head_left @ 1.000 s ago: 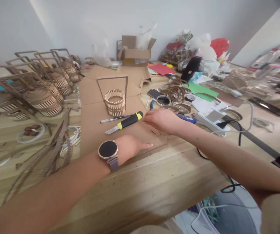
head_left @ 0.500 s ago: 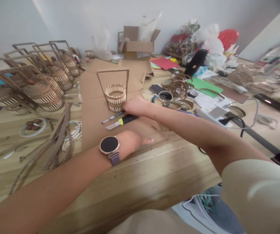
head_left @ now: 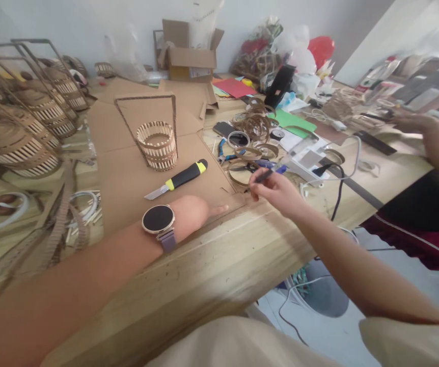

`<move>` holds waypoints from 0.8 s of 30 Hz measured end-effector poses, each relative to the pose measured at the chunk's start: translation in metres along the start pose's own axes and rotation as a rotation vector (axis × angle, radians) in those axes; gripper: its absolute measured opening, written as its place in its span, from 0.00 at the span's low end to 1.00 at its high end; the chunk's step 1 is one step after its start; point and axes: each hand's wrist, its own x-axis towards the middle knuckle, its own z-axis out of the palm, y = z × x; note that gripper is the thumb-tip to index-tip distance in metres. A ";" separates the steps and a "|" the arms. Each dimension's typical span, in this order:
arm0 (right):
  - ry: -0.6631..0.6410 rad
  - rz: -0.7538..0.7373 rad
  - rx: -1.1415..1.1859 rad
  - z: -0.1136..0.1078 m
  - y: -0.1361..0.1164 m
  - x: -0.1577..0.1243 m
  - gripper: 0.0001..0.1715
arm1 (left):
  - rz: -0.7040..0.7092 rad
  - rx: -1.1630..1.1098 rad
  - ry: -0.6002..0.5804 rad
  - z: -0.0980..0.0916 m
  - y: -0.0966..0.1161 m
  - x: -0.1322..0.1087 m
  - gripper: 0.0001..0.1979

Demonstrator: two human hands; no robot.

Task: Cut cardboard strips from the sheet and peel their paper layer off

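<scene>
My left hand (head_left: pixel 191 214), with a watch (head_left: pixel 158 219) on its wrist, presses on the near edge of the cardboard sheet (head_left: pixel 116 188). One digit stretches to the right; its other fingers are mostly hidden. To the right, my right hand (head_left: pixel 276 191) is closed round a pen (head_left: pixel 264 176), tip down by the sheet's right corner. A utility knife (head_left: pixel 185 176) with a black and yellow handle lies on the cardboard, blade out to the left. Behind it stands a small slatted basket (head_left: pixel 158 148) with a tall square handle.
Several lidded baskets (head_left: pixel 28 137) crowd the left, near corrugated strips (head_left: pixel 61 204) and a white ring (head_left: pixel 3 209). Pliers (head_left: pixel 227 153), tape (head_left: pixel 238 139) and curled strips (head_left: pixel 257 122) lie at right. An open box (head_left: pixel 192 56) stands behind. Another person's hand (head_left: pixel 410 122) works far right.
My right hand has picked up the pen from beside the knife and moved right and nearer with it. My left hand stays on the cardboard. The view has turned right, bringing another person's hands in.
</scene>
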 end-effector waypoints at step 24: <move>-0.083 -0.018 0.132 0.084 -0.007 -0.044 0.05 | 0.083 0.282 -0.172 -0.031 0.012 0.000 0.25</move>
